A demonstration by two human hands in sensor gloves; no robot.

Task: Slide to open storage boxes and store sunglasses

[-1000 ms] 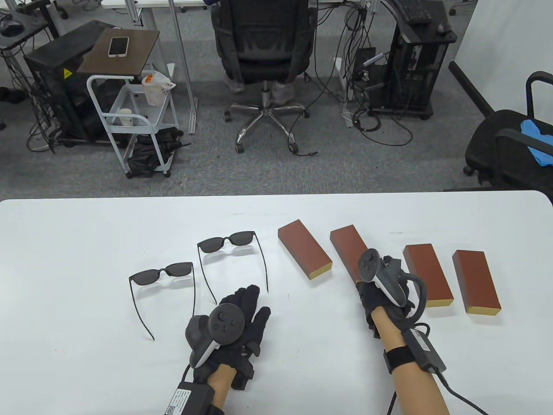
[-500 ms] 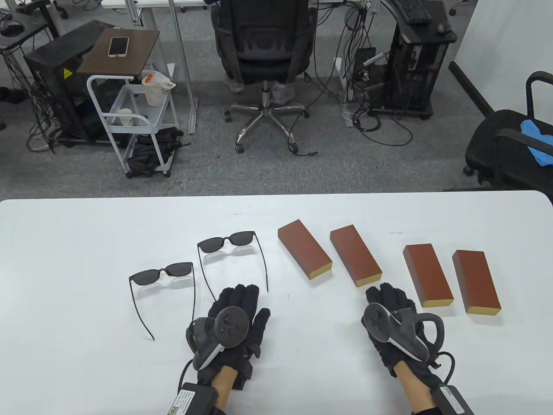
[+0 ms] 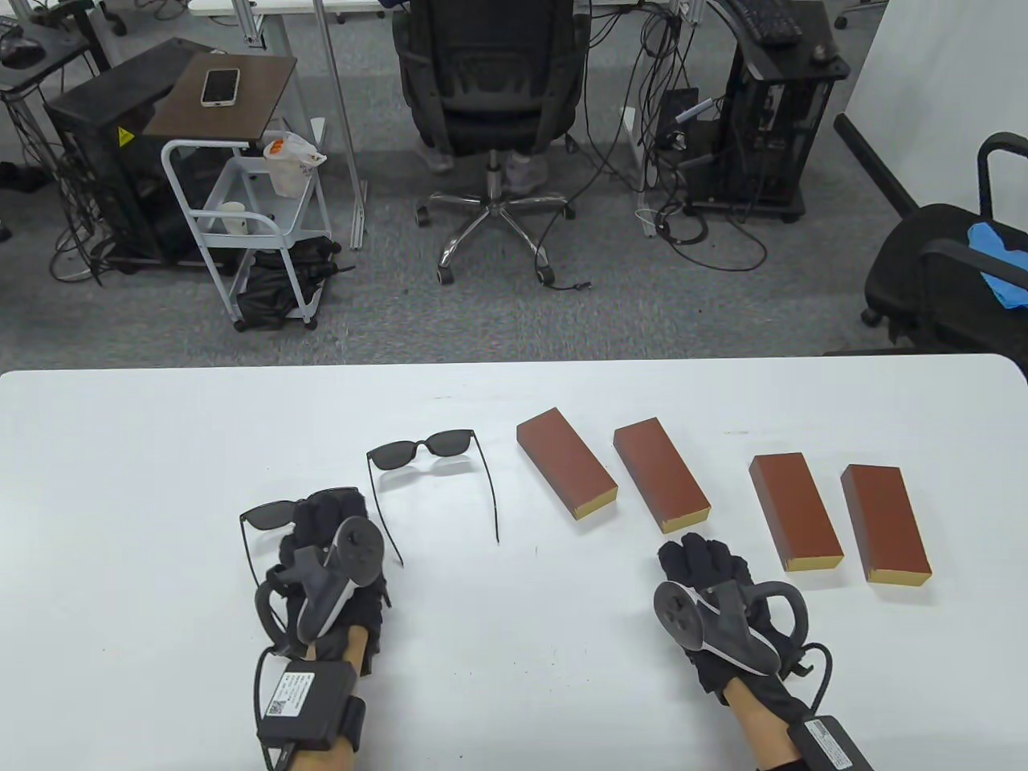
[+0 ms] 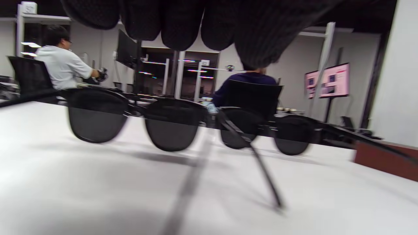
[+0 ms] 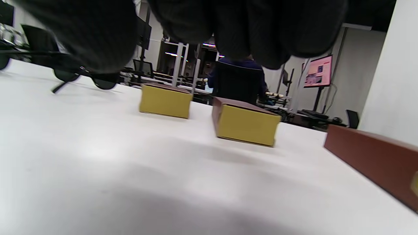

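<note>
In the table view the left hand point(image 3: 325, 554), lower left, covered the right lens of the near sunglasses point(image 3: 269, 516); whether it gripped them was indiscernible. The right hand point(image 3: 711, 586), lower centre-right, lay flat, holding nothing. Beyond, four storage boxes point(image 3: 566, 462) pointed lengthwise up-frame, leaning left.

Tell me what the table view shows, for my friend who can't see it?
The left hand reaches over the nearer sunglasses on a white table. Another pair and four brown boxes lie alongside.
</note>
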